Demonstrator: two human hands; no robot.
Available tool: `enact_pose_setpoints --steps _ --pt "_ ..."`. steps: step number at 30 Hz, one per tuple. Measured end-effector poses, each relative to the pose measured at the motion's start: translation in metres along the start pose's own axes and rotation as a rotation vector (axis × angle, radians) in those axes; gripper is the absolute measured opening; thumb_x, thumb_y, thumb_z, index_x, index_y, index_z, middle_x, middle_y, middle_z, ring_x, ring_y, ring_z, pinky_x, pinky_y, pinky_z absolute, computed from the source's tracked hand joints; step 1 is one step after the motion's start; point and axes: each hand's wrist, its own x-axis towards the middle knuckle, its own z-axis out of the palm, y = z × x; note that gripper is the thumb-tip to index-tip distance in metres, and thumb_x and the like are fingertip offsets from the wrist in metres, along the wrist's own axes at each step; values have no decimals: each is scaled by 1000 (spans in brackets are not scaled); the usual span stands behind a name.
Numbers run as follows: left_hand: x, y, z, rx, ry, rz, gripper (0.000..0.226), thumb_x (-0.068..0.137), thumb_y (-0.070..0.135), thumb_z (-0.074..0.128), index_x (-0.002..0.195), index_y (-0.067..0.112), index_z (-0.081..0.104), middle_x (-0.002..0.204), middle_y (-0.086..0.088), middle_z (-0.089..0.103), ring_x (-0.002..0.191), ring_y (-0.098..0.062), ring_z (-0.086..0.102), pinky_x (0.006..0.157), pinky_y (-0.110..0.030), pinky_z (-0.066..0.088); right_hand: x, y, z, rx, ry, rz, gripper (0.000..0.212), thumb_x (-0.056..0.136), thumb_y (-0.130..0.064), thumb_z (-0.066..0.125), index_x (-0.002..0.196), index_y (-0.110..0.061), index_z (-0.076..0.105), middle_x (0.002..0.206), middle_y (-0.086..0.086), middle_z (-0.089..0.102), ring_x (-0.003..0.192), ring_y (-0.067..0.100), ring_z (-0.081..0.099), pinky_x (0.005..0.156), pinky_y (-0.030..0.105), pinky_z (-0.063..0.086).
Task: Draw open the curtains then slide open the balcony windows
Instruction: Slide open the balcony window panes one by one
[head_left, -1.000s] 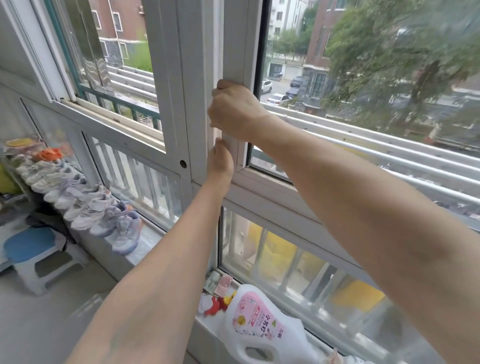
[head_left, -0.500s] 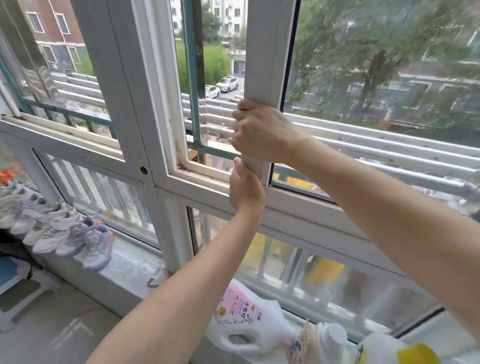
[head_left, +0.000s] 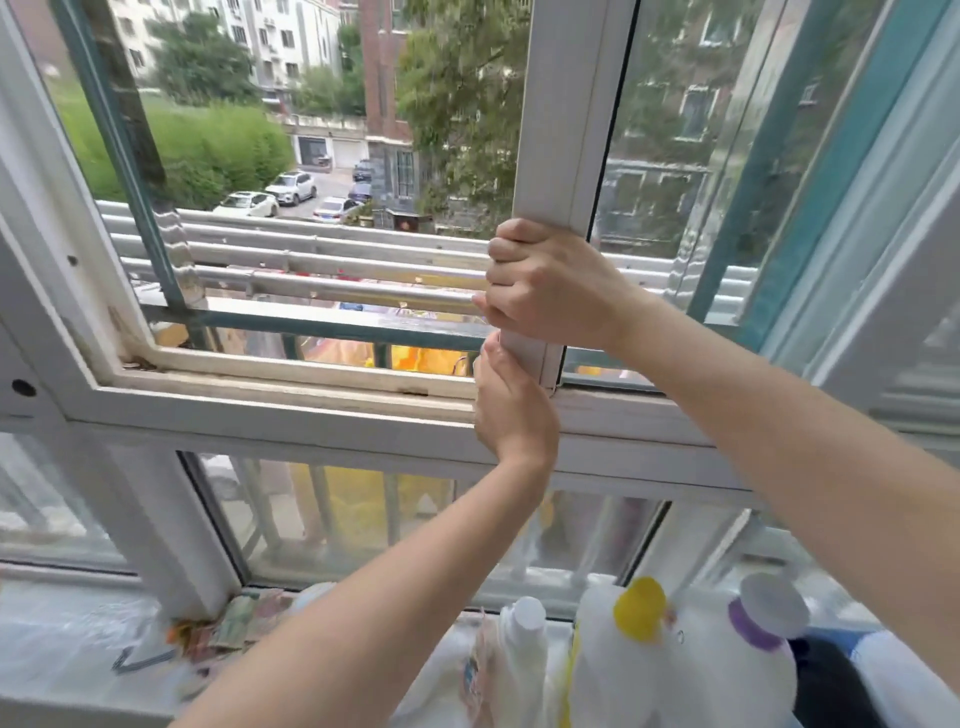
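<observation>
Sash (head_left: 563, 130) stile stands upright, right of centre, with the opening to its left. Right hand (head_left: 550, 288) wraps its fingers (head_left: 511, 244) round the stile; left hand (head_left: 511, 410) grips it just below, near the track (head_left: 291, 376). Bottles (head_left: 644, 670) crowd the sill (head_left: 67, 644) beneath, partly cut off. Glass right of the stile is blurred.

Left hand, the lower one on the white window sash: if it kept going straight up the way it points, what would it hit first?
The left hand points up along the sash stile. It would almost at once meet the right hand, gripping the same stile just above; whether they already touch is unclear.
</observation>
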Motion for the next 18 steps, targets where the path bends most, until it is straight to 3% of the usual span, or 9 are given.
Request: enact_pose_setpoints --steps 4,7,10,12,14,18 --pt "-6 -10 17 36 -72 139 47 104 35 16 129 19 53 126 0 59 116 -25 53 98 -42 39 -25 5 -10 -13 -57 49 41 92 -16 55 52 -14 62 54 -3 60 62 19 58 86 27 45" --pt "9 -20 10 -63 -232 307 45 103 28 19 128 14 54 118 10 55 111 -8 48 101 -33 37 -32 2 -14 -30 -89 101 40 93 -15 55 54 -13 62 56 -2 62 62 20 60 87 28 49" --pt "41 -23 6 -135 -413 321 50 98 39 21 110 14 63 104 5 61 97 -10 53 90 -33 42 -32 -7 -16 -10 -65 222 33 93 -13 58 63 -8 69 73 3 72 78 22 69 95 34 51" --pt "60 -16 7 -237 -483 238 55 91 52 23 95 18 66 95 -6 68 87 -23 60 86 -45 48 -30 -17 -20 3 -37 389 18 92 -11 60 86 -4 75 105 12 74 105 25 68 105 38 45" --pt "78 2 6 -290 -525 215 61 93 51 22 100 13 69 96 -11 70 88 -26 63 86 -44 51 -30 -28 -28 -3 -46 584 28 93 -12 57 118 -2 64 136 15 55 129 28 51 113 41 35" --pt "106 47 1 -305 -604 427 58 95 43 21 114 7 63 100 -9 67 91 -22 62 83 -33 51 -35 -55 -36 34 -39 1075 57 93 -15 55 142 1 31 152 19 31 144 29 26 121 43 18"
